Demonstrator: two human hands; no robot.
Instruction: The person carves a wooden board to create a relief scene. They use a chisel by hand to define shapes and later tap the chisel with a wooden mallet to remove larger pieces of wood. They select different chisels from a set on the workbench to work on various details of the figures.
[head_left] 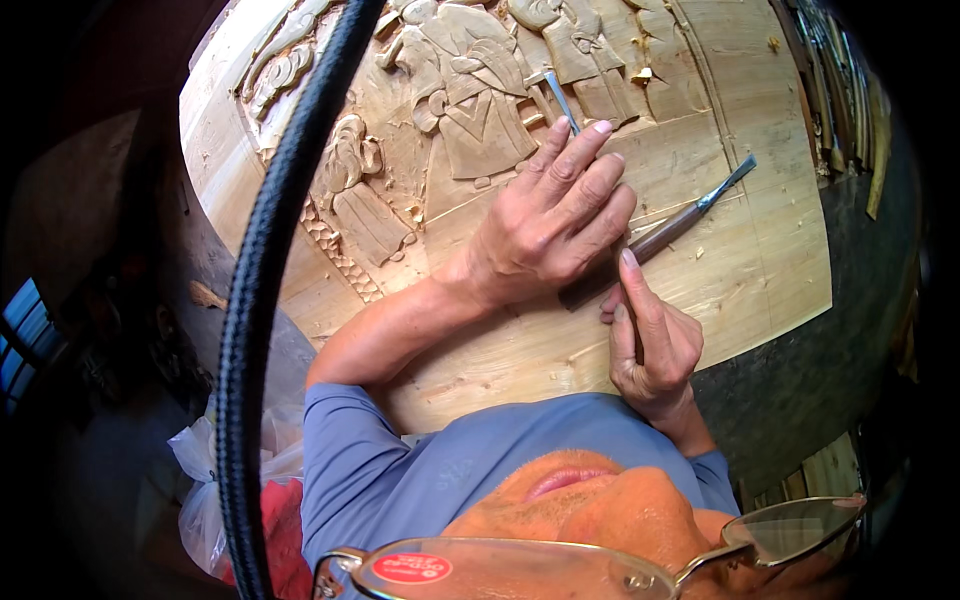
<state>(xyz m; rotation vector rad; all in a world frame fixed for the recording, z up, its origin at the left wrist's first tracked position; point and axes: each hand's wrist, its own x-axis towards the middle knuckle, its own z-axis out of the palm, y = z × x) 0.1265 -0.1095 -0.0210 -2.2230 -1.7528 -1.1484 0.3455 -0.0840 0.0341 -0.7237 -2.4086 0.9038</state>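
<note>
A carving chisel is in both my hands, its steel blade touching or close to the carved wooden panel at the feet of a relief figure. My left hand lies across the shaft, fingers closed along it below the blade. Nearer my body, my right hand is closed round the handle end, mostly hidden by the fingers. A second chisel, with a dark wooden handle, lies on the panel just right of my left hand. Its blade points away to the right.
Another robed relief figure stands left of the blade, with a smaller carved figure below. Wood chips are scattered about. Several carving tools lie at the far right. A black braided cable crosses the left side.
</note>
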